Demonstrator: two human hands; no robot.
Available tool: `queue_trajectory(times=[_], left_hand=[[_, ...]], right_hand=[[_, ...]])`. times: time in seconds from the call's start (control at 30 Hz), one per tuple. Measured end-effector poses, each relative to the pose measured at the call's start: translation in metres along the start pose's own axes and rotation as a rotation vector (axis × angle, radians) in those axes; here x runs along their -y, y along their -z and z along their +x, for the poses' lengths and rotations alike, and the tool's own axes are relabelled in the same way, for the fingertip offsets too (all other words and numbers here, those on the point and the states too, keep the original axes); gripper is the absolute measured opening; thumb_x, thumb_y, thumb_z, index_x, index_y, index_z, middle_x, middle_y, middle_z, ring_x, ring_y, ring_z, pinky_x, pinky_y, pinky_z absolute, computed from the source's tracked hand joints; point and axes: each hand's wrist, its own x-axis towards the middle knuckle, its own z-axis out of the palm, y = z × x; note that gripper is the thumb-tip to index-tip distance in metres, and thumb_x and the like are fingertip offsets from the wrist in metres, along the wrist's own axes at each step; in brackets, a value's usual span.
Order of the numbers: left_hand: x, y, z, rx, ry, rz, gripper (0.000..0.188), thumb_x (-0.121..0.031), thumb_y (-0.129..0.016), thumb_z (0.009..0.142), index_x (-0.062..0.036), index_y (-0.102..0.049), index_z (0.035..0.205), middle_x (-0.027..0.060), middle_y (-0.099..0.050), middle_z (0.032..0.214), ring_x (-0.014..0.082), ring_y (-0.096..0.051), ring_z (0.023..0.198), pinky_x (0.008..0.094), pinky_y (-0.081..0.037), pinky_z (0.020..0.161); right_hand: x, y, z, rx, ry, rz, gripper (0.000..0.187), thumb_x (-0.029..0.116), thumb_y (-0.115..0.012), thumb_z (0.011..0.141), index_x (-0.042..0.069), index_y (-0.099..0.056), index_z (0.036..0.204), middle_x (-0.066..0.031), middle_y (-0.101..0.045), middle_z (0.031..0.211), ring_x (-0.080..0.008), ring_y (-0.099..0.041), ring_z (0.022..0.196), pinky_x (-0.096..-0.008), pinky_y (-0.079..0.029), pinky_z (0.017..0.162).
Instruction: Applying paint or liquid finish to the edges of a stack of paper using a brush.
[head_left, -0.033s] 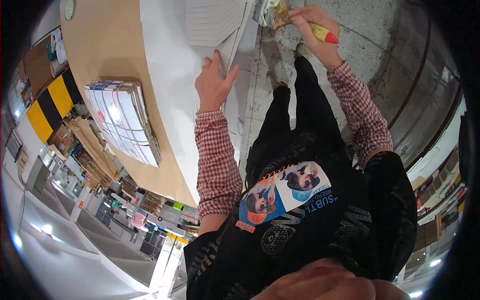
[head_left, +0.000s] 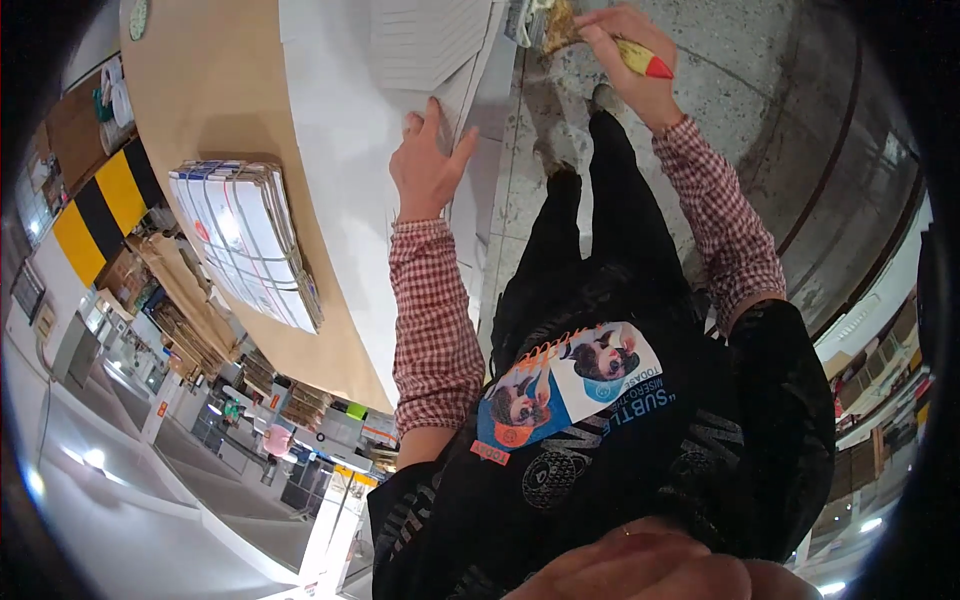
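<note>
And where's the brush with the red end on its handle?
In the head view, the brush is near the top, just right of centre, in the person's right hand, to the right of the fanned white sheets.

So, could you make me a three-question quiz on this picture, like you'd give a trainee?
1. Which hand holds the brush?
2. True or false: the tied bundle lies to the left of the left hand, untouched by it.
3. What colour is the end of the brush's handle? a) blue b) red c) green

Key: 1. The right hand. 2. True. 3. b) red.
</note>
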Motion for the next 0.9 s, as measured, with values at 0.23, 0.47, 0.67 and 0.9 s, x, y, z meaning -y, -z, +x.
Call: queue_trajectory(times=[0.23,0.47,0.67,0.9], left_hand=[[-0.026,-0.015,-0.001,-0.027,0.077,0.171,0.081,-0.053,-0.062,0.075,-0.0014,-0.039,0.133,0.0303,-0.046,0.122,0.0437,-0.048,0.113,0.043,-0.046,0.086],[-0.027,-0.088,-0.054,-0.323,0.173,0.133,0.106,-0.054,-0.071,0.068,-0.002,-0.017,0.143,0.0292,-0.009,0.147,0.0489,-0.01,0.135,0.0564,-0.015,0.107],[0.014,-0.056,-0.075,-0.116,0.033,0.06,0.094,-0.053,-0.065,0.074,-0.002,-0.024,0.141,0.0313,-0.02,0.143,0.0519,-0.022,0.13,0.0506,-0.028,0.104],[0.03,-0.015,-0.064,0.062,-0.031,-0.13,0.078,-0.046,-0.062,0.078,-0.0055,-0.034,0.139,0.0308,-0.034,0.137,0.046,-0.036,0.126,0.0441,-0.037,0.098]], right_hand=[[0.012,0.007,-0.027,0.063,-0.03,-0.031,0.006,0.002,-0.06,0.084,-0.002,-0.062,0.08,-0.0103,-0.066,0.089,-0.0176,-0.061,0.08,-0.0284,-0.047,0.071],[0.025,0.012,-0.05,-0.034,0.006,-0.033,0.008,0.004,-0.062,0.084,-0.001,-0.06,0.078,-0.0097,-0.064,0.086,-0.0164,-0.061,0.08,-0.0267,-0.048,0.071],[0.028,-0.001,-0.055,-0.025,0.045,-0.006,0.007,0.003,-0.063,0.083,-0.001,-0.06,0.079,-0.0093,-0.064,0.085,-0.0164,-0.061,0.078,-0.0264,-0.048,0.069],[0.018,-0.019,-0.038,-0.078,-0.056,0.08,0.009,0.008,-0.061,0.084,0.001,-0.062,0.078,-0.0116,-0.063,0.081,-0.0209,-0.06,0.072,-0.0316,-0.047,0.063]])
